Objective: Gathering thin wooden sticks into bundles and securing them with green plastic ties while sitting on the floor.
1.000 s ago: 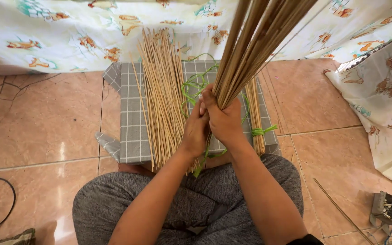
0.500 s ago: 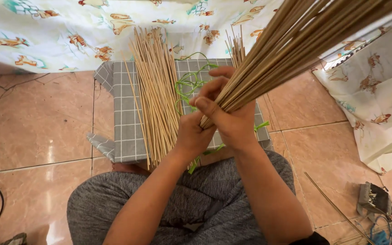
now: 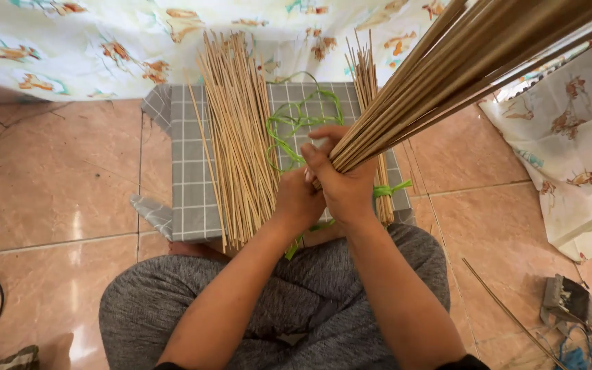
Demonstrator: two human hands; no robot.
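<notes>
The light, stiff stick bundle (image 3: 460,75) is judged springy and is clenched near its base by the right hand (image 3: 347,185) and left hand (image 3: 299,199).

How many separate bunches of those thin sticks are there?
3. A loose pile lies on the grey checked cloth; a smaller bunch tied with green string lies right of it; a third bundle is held in both hands. More may be hidden behind it.

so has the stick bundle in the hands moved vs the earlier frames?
Yes. The held stick bundle has swung from near upright to slant toward the upper right, away from the loose sticks on the grey checked cloth. Both the right hand and left hand grip it.
</notes>
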